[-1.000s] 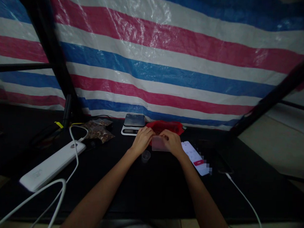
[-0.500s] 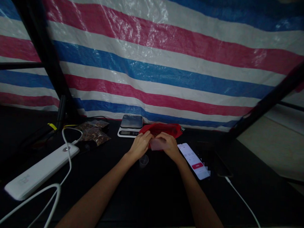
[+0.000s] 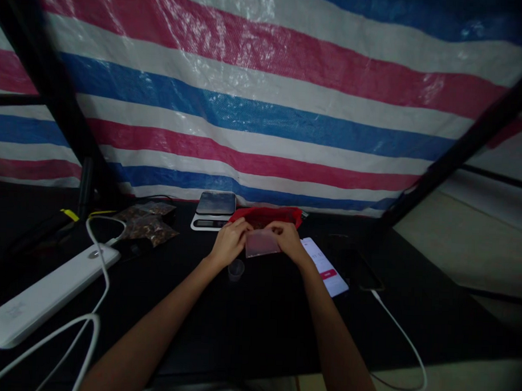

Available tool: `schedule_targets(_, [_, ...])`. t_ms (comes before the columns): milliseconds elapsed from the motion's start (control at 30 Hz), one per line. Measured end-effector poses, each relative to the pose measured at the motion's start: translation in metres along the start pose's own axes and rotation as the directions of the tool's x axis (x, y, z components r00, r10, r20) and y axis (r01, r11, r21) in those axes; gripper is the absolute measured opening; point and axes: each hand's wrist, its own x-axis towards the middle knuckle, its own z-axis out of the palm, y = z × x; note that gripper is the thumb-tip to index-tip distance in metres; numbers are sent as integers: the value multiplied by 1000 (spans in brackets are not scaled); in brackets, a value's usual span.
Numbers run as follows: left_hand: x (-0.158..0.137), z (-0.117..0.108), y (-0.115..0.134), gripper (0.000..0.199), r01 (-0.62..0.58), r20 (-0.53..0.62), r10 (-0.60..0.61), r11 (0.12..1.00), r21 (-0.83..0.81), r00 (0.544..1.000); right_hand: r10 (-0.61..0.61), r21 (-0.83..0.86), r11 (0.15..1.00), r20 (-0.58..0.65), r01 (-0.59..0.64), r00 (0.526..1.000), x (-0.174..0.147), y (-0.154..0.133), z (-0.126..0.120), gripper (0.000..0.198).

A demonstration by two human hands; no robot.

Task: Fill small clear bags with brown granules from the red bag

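Left hand (image 3: 227, 244) and right hand (image 3: 288, 240) pinching small clear bag (image 3: 262, 243), fingers closed on its edges; could slip, knocking little cup (image 3: 235, 269) over.

Dim overall, glare on tarp (image 3: 265, 76) top, black tabletop (image 3: 256, 321) underexposed, soft blur w/ wide-angle bending and vignetting at edges.

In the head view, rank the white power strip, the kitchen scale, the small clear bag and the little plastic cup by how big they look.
1. white power strip, though it lies nearest the camera
2. kitchen scale
3. small clear bag, partly covered by both hands
4. little plastic cup
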Motion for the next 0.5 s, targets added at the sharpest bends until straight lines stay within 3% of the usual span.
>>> schedule_targets(233, [2,2,-4,17,58,-51,-65,990,-125,997,7,67,998,-12,-6,1000,0,-3,-4,19])
schedule_targets(500, [2,5,-8,19,151,2,-155,961,-230,988,39,239,970,37,-47,999,2,3,-6,21])
